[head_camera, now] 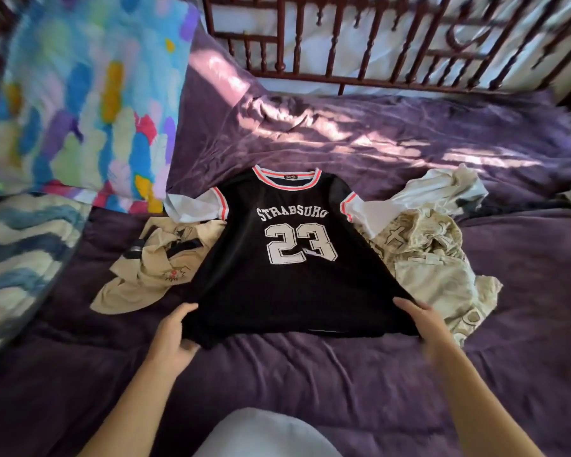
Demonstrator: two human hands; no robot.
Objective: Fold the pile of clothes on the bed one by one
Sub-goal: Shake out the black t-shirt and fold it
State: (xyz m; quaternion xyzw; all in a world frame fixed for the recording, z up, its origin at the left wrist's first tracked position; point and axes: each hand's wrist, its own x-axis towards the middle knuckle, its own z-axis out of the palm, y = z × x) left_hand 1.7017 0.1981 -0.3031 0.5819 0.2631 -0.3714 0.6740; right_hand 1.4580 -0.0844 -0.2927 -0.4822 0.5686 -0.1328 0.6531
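Black jersey (287,275) lies flat and front-up, mid-bed on the purple bedspread (343,374), collar toward the headboard (376,44), hem toward the person. Chest print in white block letters reads roughly "STRABSURG", with a big "23" under it. The neck label is too small to read. White sleeves; pink-and-white striped trim at collar and cuffs.

Left hand (175,334) grips the lower-left hem corner, thumb on top of the fabric, remaining fingers tucked under the edge. Right hand (422,321) grips the lower-right hem corner the same way. It's a bit motion-blurred, so the finger detail underneath is not clear.

The rest of the pile sits on both sides, partly under the jersey:
- beige garment (152,268) at left, crumpled, small red embroidered emblem, no legible text
- cream patterned garment (432,258) at right, cross motifs in the print
- white garment (442,189) just behind that one, bunched up

Multicolour pillow (80,103) at upper left, blue-and-white wave blanket (14,258) below it at the left edge.
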